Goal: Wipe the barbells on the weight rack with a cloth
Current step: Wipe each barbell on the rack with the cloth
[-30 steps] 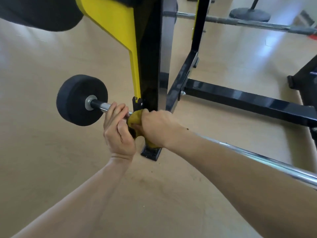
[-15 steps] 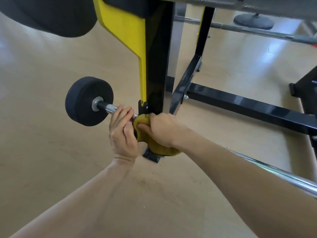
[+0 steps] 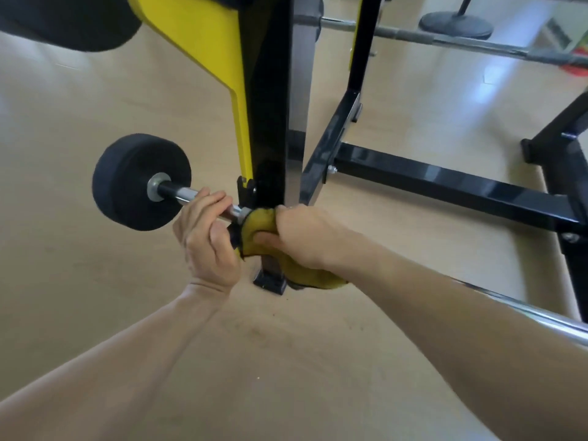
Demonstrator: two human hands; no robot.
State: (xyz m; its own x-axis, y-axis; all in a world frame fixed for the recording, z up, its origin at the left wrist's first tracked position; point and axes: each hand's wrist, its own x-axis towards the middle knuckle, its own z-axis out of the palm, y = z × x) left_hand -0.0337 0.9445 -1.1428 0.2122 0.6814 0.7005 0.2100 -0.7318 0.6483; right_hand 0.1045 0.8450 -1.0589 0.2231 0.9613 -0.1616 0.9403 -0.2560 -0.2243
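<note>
A barbell lies low on the black and yellow rack (image 3: 270, 122); its chrome bar (image 3: 187, 194) ends at the left in a round black weight (image 3: 133, 183). My left hand (image 3: 206, 237) grips the bar just right of the weight, fingers curled over it. My right hand (image 3: 305, 237) holds a yellow cloth (image 3: 257, 227) wrapped round the bar beside the rack's upright. The cloth's loose end hangs below my right wrist. The bar reappears past my right forearm as a shiny stretch (image 3: 541, 319) at the lower right.
The rack's black floor beams (image 3: 445, 183) spread to the right over a pale wooden floor. Another bar (image 3: 461, 39) with a dark plate lies across the top right. A large black weight (image 3: 63, 23) looms at the top left.
The view has shifted a little. My right hand with the cloth has turned slightly on the bar, and more of the cloth now hangs below it. My left hand keeps its grip.
</note>
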